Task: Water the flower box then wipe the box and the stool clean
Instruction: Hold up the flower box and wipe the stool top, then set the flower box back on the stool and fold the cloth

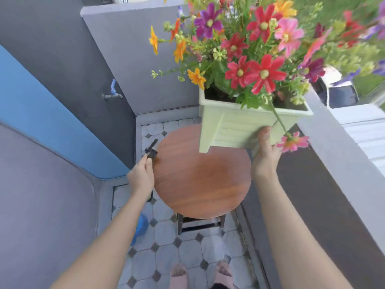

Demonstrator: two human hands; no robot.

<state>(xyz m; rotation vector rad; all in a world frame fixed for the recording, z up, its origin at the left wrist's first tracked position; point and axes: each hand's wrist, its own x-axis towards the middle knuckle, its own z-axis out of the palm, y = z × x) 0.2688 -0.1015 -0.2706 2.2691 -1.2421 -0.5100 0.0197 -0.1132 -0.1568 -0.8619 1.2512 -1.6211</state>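
Right hand (pixel 265 155) grips the pale green flower box (pixel 241 126) from beneath, thumb on its slatted side, box up in the air above the round wooden stool (pixel 200 180). Bright flowers (pixel 258 55) spill out, one pink bloom drooping beside the thumb. Left hand (pixel 141 176) is closed around a black spray nozzle (pixel 151 151) at the stool's left edge, blue bottle (pixel 141 226) below the forearm, tiled floor (pixel 166 243) underneath

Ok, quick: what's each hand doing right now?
Left hand: closed on a black-nozzled spray bottle.
Right hand: holding the flower box up.
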